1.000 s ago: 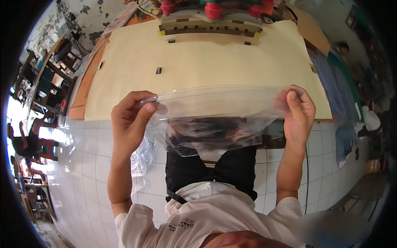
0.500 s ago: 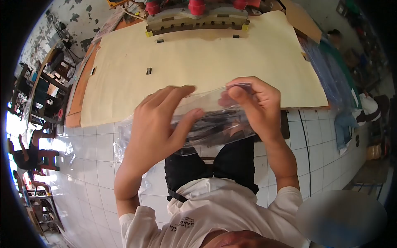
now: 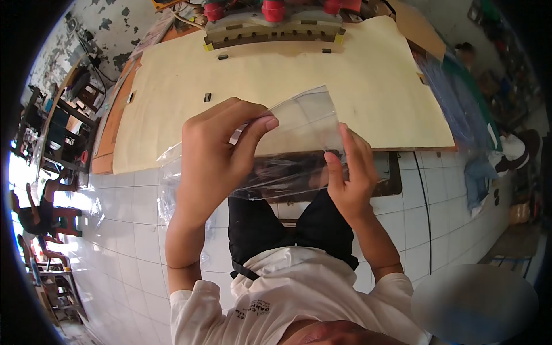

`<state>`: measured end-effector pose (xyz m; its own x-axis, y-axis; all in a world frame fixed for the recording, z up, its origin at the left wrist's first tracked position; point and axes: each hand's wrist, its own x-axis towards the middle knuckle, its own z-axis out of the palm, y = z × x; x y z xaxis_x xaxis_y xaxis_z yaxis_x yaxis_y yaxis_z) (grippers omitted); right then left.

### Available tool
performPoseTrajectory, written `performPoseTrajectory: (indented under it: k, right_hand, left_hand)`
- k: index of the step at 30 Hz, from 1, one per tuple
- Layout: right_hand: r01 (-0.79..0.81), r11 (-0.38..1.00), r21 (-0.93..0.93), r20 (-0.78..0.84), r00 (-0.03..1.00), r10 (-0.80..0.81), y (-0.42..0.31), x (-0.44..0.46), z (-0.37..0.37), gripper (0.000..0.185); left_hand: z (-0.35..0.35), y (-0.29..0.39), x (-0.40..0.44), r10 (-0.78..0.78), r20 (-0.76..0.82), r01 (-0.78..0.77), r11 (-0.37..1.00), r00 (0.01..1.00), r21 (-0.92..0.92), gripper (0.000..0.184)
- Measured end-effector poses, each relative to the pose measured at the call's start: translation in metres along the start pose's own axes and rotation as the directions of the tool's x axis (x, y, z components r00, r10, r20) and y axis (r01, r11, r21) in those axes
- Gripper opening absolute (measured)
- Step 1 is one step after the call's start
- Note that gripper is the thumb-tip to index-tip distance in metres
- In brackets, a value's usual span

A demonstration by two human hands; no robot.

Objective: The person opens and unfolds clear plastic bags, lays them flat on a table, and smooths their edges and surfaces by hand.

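A clear plastic sheet (image 3: 305, 118), folded or bag-like, is held up above my lap at the front of the table. My left hand (image 3: 213, 152) pinches its upper edge between thumb and fingers, and loose plastic hangs behind that wrist. At the sheet's right edge is my right hand (image 3: 355, 184), thumb and fingers apart, the tips beside or lightly touching the plastic. The sheet's right corner stands upright between the two hands. Dark shapes show through its lower part.
A cream-covered table (image 3: 276, 75) lies ahead, with small dark blocks (image 3: 207, 97) on it. At its back stands a long bar-shaped machine (image 3: 275, 34) with red knobs. A stool (image 3: 388, 175) is partly under the table. Folded plastic (image 3: 454, 98) lies at the right.
My right hand has loosened its hold on the plastic's upper edge and moved lower. My left hand has closed into a pinch, and the sheet's right corner now stands up higher.
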<state>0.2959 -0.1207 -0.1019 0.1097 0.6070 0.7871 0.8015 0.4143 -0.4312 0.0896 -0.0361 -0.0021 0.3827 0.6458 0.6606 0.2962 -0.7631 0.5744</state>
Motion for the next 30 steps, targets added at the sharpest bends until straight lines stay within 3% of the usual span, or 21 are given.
performPoseTrajectory:
  k: [5,7,9,10,11,12,13,15,18,23,26,30]
  right_hand:
    - [0.083,0.972,-0.218,-0.134,0.984,-0.114,-0.004,-0.008,0.009,0.044]
    - [0.076,0.991,-0.110,-0.116,0.989,-0.089,-0.003,-0.017,0.003,0.041]
    - [0.075,0.997,0.010,-0.098,0.993,-0.073,0.007,-0.023,-0.007,0.038]
    - [-0.025,0.933,0.358,0.090,0.996,-0.008,0.016,-0.023,-0.015,0.035]
    - [-0.184,0.750,0.635,0.295,0.955,-0.015,0.024,-0.023,-0.019,0.035]
    - [-0.184,0.736,0.652,0.305,0.952,-0.032,0.028,-0.025,-0.022,0.035]
    - [-0.359,0.572,0.737,0.462,0.886,-0.038,0.032,-0.026,-0.023,0.050]
    - [-0.690,0.201,0.695,0.718,0.680,-0.149,0.035,-0.030,-0.025,0.079]
    - [-0.784,-0.006,0.621,0.752,0.597,-0.279,0.026,-0.031,-0.009,0.077]
    - [-0.749,-0.074,0.658,0.721,0.655,-0.225,-0.007,-0.026,0.048,0.077]
    - [-0.704,-0.049,0.708,0.692,0.706,-0.150,-0.021,-0.025,0.072,0.078]
    - [-0.664,-0.042,0.747,0.661,0.748,-0.058,-0.031,-0.011,0.083,0.081]
  left_hand:
    - [0.005,0.009,-0.002,0.091,-0.078,-0.078,0.984,0.993,0.158,0.006]
    - [0.005,0.011,-0.004,0.104,-0.097,-0.080,0.970,0.990,0.231,0.006]
    - [0.002,0.010,-0.002,0.180,-0.013,-0.174,0.965,0.984,0.195,0.009]
    - [0.000,0.009,-0.002,0.210,0.030,-0.212,0.965,0.977,0.155,0.010]
    - [-0.003,0.006,-0.003,0.256,0.104,-0.272,0.946,0.961,0.179,0.012]
    - [-0.003,0.004,-0.004,0.315,0.095,-0.325,0.936,0.944,0.135,0.014]
    - [-0.001,0.002,-0.005,0.371,0.083,-0.378,0.921,0.925,0.089,0.016]
    - [0.004,0.006,-0.010,0.425,0.089,-0.433,0.896,0.901,0.095,0.017]
    - [0.021,0.019,-0.014,0.532,0.096,-0.537,0.843,0.841,0.036,0.017]
    - [0.065,0.045,-0.026,0.638,0.087,-0.626,0.769,0.765,-0.130,0.017]
    - [0.076,0.060,-0.024,0.671,0.175,-0.639,0.741,0.721,-0.207,0.018]
    - [0.096,0.069,-0.013,0.682,0.258,-0.663,0.729,0.684,-0.171,0.013]
